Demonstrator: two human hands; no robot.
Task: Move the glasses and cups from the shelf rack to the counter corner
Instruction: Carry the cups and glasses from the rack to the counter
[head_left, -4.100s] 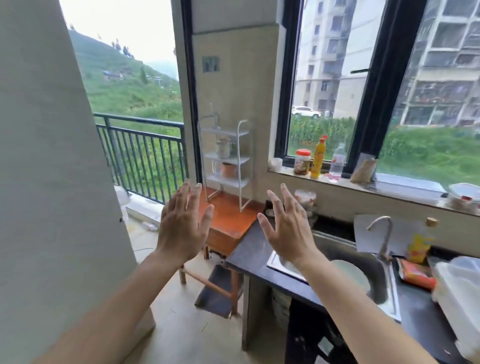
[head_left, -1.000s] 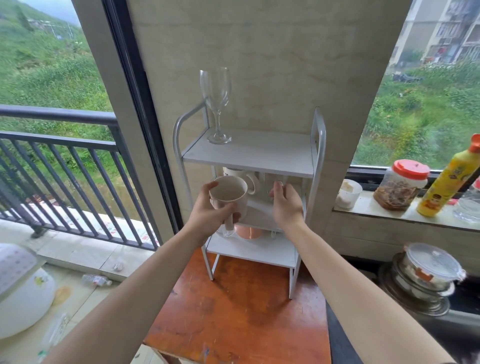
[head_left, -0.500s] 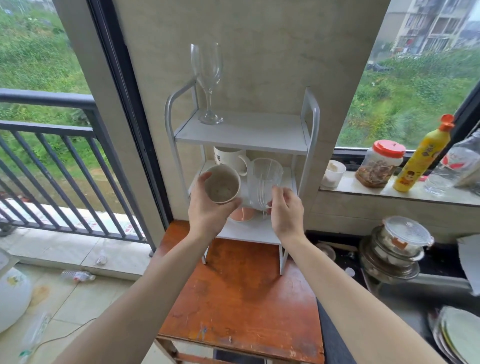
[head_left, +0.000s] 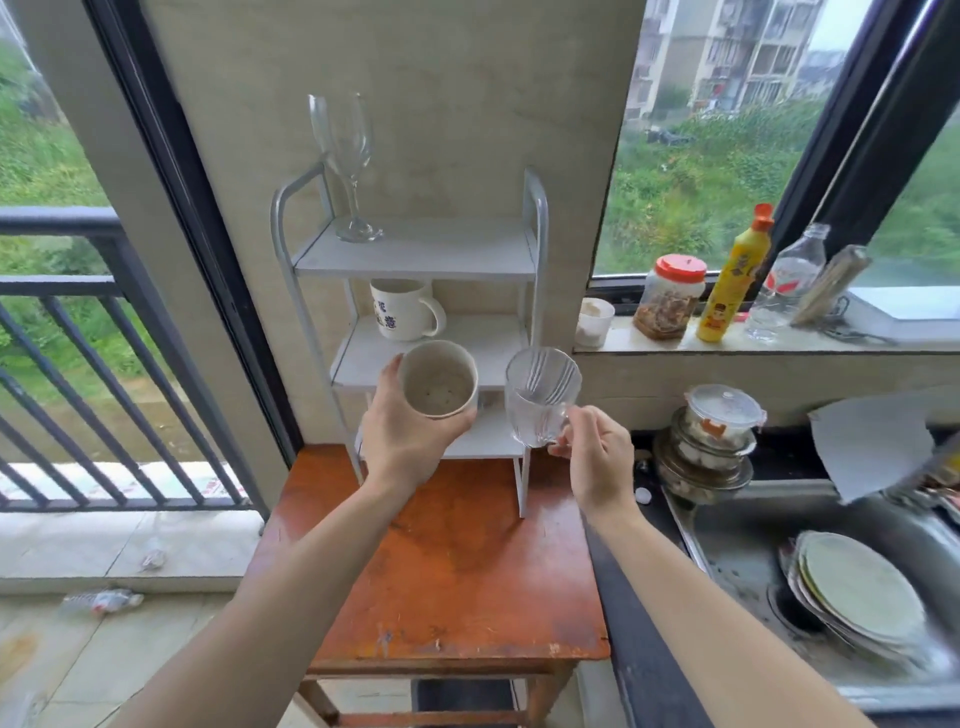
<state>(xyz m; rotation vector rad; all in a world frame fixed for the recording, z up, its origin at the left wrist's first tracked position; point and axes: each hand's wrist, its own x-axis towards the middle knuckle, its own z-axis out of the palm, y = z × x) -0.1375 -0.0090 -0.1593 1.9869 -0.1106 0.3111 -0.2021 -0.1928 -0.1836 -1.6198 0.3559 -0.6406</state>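
A white three-tier shelf rack (head_left: 535, 228) stands on an orange wooden table (head_left: 447, 571) against the wall. My left hand (head_left: 402, 441) grips a beige cup (head_left: 439, 378), held in front of the rack's lower tiers. My right hand (head_left: 592, 457) holds a clear glass mug (head_left: 540, 395) by its handle, just right of the beige cup. A tall wine glass (head_left: 348, 161) stands on the top tier at the left. A white mug with blue print (head_left: 402, 309) sits on the middle tier. The dark counter (head_left: 639, 670) lies to the right of the table.
Stacked lidded containers (head_left: 711, 441) occupy the counter's back corner. A steel sink (head_left: 748, 535) holds stacked plates (head_left: 862, 592). On the windowsill stand a small white cup (head_left: 595, 322), a red-lidded jar (head_left: 672, 296), a yellow bottle (head_left: 732, 275) and a clear bottle (head_left: 789, 280). A balcony railing (head_left: 78, 291) is at left.
Both hands have drawn back from the rack, the left with the beige cup and the right with the glass mug. The glass mug has shifted right, clear of the rack's post.
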